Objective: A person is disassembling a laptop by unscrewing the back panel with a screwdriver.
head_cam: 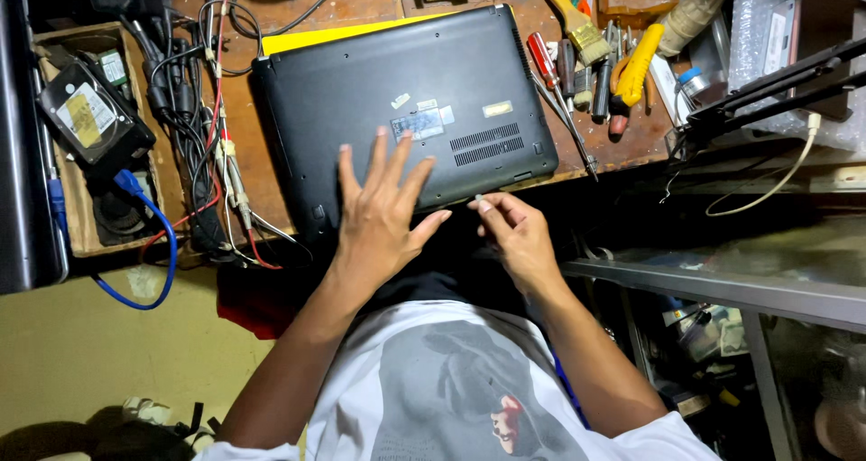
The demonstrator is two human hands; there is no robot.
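Right now your left hand (383, 210) lies flat on the underside of the black laptop (406, 109), fingers spread wide and straight, palm near the front edge of the case; it grips nothing, it only presses down. The laptop sits upside down on the wooden workbench (271, 168), its base panel facing you, with pale stickers (419, 121) near the middle and a block of vent slots (487, 143) just right of your fingertips. A yellow sheet (316, 35) shows from under its far edge.

Your right hand (514, 231) is just off the laptop's near right edge, fingers curled in, thumb and forefinger pinched together on a small pale object (479, 198); it is too small to tell what it is. The two hands are near each other but apart.

To the right of the laptop lies a cluster of tools: a red-handled screwdriver (542, 58), a paintbrush (575, 19) with a yellow handle, and yellow-handled pliers (636, 69). To the left runs a tangle of black and red cables (194, 109), and beyond it a cardboard box (77, 217) holds a bare hard drive (90, 114). A blue cable (158, 244) loops down over the bench edge below it. A black jointed arm (767, 91) reaches in from the right edge. You wear a white printed shirt (451, 389), seen at the bottom.
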